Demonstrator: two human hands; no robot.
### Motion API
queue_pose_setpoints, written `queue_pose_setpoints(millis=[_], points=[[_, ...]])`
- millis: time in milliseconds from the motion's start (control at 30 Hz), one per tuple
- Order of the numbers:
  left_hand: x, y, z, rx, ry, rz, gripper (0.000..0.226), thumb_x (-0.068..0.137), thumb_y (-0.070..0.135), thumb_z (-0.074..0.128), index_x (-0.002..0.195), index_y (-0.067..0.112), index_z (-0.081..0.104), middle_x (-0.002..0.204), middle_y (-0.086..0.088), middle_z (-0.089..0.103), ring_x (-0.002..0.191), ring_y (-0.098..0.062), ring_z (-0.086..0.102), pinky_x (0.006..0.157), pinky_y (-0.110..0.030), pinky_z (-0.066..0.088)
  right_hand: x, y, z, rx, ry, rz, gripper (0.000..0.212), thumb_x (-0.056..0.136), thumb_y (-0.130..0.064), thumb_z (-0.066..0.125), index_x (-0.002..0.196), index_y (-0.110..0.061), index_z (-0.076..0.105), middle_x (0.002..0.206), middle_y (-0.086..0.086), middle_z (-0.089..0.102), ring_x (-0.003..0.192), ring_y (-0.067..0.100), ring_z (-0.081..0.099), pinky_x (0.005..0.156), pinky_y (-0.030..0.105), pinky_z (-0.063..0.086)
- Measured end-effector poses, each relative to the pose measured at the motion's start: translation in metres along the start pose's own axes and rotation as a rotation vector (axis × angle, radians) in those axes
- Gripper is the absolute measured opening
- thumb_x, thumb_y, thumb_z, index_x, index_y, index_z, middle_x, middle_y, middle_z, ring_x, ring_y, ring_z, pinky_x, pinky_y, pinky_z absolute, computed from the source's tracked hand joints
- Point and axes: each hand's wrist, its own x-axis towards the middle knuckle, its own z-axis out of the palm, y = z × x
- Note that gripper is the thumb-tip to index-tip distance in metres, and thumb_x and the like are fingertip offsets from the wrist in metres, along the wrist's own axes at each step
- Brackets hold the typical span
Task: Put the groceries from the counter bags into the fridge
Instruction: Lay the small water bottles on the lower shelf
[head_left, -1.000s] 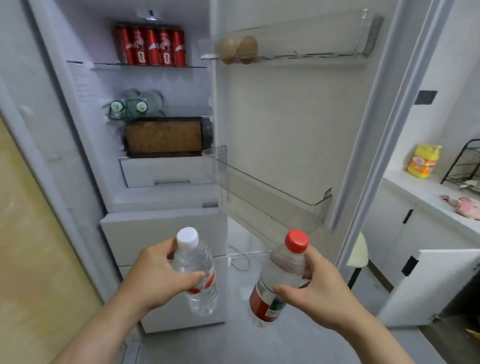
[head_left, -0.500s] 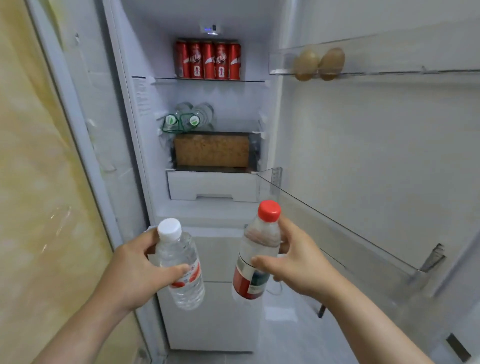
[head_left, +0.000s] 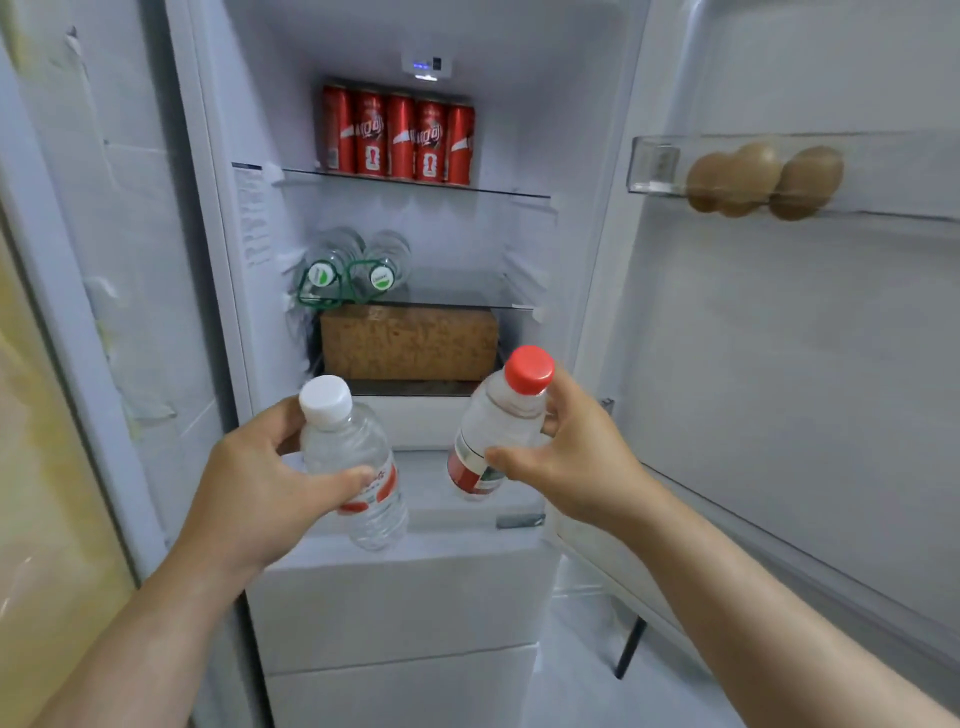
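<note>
1. Two bottles held before the fridge (head_left: 519, 234): left hand (head_left: 260, 483) wrapped round white-cap (head_left: 343, 447) at 7 o'clock, right hand (head_left: 566, 457) round red-cap (head_left: 498, 421) at 6.
2. Probably heavy-ish, slick thin plastic; grip mid-body.

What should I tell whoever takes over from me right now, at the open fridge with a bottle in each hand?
Left hand grips the white-capped bottle; right hand grips the red-capped bottle.
Both are held in front of the open fridge, on no shelf yet.
Already inside: red cans on the top shelf, two green-capped bottles lying on the middle shelf, a brown box below.
Left: shelve both bottles, then check the counter bags, which are out of view.
</note>
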Motion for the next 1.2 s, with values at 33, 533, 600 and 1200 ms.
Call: queue_pose_setpoints(millis=[33, 533, 600, 1200], points=[[0.011, 0.0, -0.001, -0.002, -0.005, 0.01, 0.054, 0.056, 0.016, 0.091, 0.088, 0.046, 0.06, 0.086, 0.046, 0.06, 0.085, 0.011, 0.062, 0.077, -0.02, 0.046, 0.011, -0.003, 0.001, -0.028, 0.008, -0.034, 0.062, 0.072, -0.016, 0.081, 0.119, -0.044, 0.05, 0.109, -0.019, 0.065, 0.104, 0.003, 0.063, 0.091, 0.032, 0.054], [0.176, 0.013, 0.017, -0.017, 0.054, 0.186, 0.051, 0.058, 0.008, 0.089, 0.093, 0.036, 0.064, 0.077, 0.033, 0.067, 0.076, 0.015, 0.063, 0.064, -0.005, 0.048, 0.247, 0.021, 0.01, -0.365, 0.123, -0.444, 0.052, 0.082, -0.024, 0.077, 0.123, -0.03, 0.046, 0.115, -0.006, 0.058, 0.099, 0.014, 0.058, 0.083, 0.035, 0.053], [0.195, 0.013, 0.017, -0.024, 0.098, 0.207, 0.052, 0.056, 0.009, 0.09, 0.097, 0.032, 0.068, 0.086, 0.021, 0.072, 0.081, 0.006, 0.067, 0.076, -0.019, 0.053, 0.277, 0.039, 0.016, -0.369, 0.13, -0.418, 0.052, 0.082, -0.027, 0.078, 0.123, -0.032, 0.047, 0.119, -0.002, 0.059, 0.102, 0.016, 0.06, 0.087, 0.039, 0.055], [0.268, 0.002, 0.019, -0.184, 0.085, 0.262, 0.05, 0.056, 0.0, 0.087, 0.091, 0.031, 0.068, 0.088, 0.021, 0.073, 0.08, -0.001, 0.07, 0.064, -0.012, 0.055, 0.359, 0.09, 0.03, -0.493, -0.186, -0.164, 0.078, 0.068, -0.027, 0.089, 0.133, -0.033, 0.046, 0.133, -0.006, 0.053, 0.109, 0.008, 0.049, 0.095, 0.028, 0.044]])
